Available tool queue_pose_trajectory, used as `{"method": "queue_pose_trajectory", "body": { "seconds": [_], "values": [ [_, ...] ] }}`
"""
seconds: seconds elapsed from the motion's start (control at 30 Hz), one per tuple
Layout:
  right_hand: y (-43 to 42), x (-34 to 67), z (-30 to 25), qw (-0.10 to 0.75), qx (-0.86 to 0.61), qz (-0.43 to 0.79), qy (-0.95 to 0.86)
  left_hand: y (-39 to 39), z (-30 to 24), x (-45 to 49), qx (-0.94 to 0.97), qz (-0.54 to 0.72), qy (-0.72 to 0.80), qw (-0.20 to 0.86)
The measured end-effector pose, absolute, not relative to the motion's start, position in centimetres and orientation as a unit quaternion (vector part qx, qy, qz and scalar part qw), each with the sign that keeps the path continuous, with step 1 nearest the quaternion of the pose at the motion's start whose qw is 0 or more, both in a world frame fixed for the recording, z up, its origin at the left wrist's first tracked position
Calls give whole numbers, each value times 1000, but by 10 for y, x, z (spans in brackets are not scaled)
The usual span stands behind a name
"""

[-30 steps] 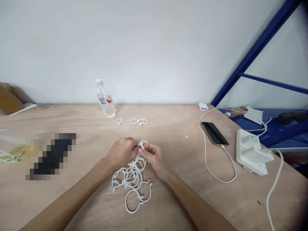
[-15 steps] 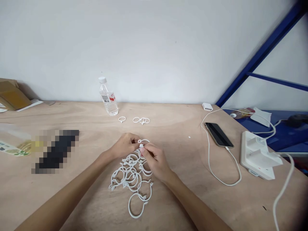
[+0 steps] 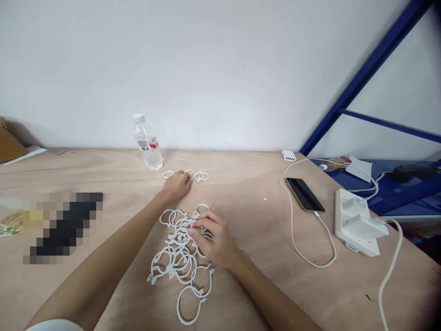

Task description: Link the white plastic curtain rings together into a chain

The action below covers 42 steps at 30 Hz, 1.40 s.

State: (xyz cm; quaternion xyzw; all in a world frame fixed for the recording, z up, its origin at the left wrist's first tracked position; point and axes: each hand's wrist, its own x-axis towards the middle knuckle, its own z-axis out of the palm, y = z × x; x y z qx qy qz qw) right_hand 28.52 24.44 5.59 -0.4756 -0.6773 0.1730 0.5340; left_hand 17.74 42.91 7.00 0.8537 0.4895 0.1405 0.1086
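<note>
A tangled pile of white plastic rings (image 3: 179, 257) lies on the wooden table (image 3: 248, 216) in front of me. My right hand (image 3: 212, 239) rests on the pile's far side, fingers curled and pinching one of its rings. My left hand (image 3: 176, 184) is stretched out to the far row of loose rings (image 3: 200, 176), fingers bent, tips closed on a ring there. One single ring (image 3: 168, 174) lies just left of that hand.
A water bottle (image 3: 147, 142) stands by the wall behind the loose rings. To the right are a phone (image 3: 304, 194) on a white cable (image 3: 296, 239), a white adapter (image 3: 288, 156) and a power strip (image 3: 358, 221). A blue metal frame (image 3: 365, 76) rises at the right.
My hands have parted. The left went from the pile out to the far row of rings. The right dropped onto the pile and grips another ring.
</note>
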Motion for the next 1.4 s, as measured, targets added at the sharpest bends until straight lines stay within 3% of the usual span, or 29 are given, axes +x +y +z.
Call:
{"method": "queue_pose_trajectory", "body": {
  "seconds": [0.27, 0.33, 0.43, 0.63, 0.8, 1.07, 1.4],
  "values": [
    [254, 291, 55, 620, -583, 244, -465, 374, 88, 162, 869, 172, 426, 184],
    [258, 292, 58, 647, -574, 320, -386, 349, 94, 157, 845, 209, 401, 284],
    [259, 291, 63, 633, -504, 486, -331, 321, 95, 152, 821, 249, 375, 351],
    [255, 290, 69, 615, -445, 597, -260, 306, 84, 153, 862, 259, 350, 261],
    [254, 297, 74, 567, -423, 650, -277, 312, 90, 155, 927, 177, 286, 168],
    [248, 289, 72, 538, -423, 648, -334, 322, 108, 152, 914, 133, 279, 263],
    [240, 283, 78, 564, -458, 479, -493, 337, 93, 157, 784, 227, 374, 441]
  ]
}}
